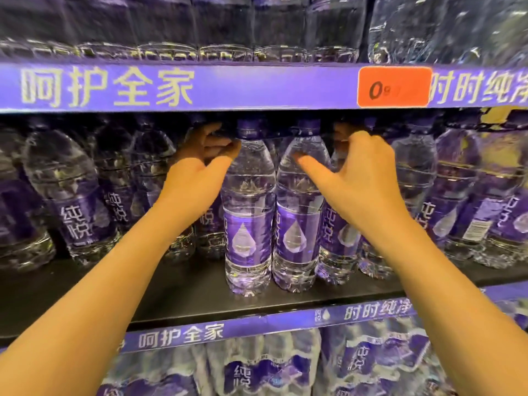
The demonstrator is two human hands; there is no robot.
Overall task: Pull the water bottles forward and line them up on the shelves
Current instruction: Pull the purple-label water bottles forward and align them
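Two clear water bottles with purple labels, one (247,212) beside the other (298,212), stand forward of the rest on the dark middle shelf (185,292). My left hand (197,172) reaches in left of them, its fingers curled round the top of a bottle (207,221) set further back; that bottle's neck is hidden by the hand. My right hand (357,172) reaches in on the right, fingers curled over the top of another set-back bottle (337,232). Several more bottles stand in rows at the back on both sides.
The upper shelf's purple edge strip (228,87) with an orange price tag (393,87) hangs just above the bottle caps. More bottles (223,24) fill the shelf above. Shrink-wrapped packs (257,367) sit below. The middle shelf's front strip is bare left of the forward bottles.
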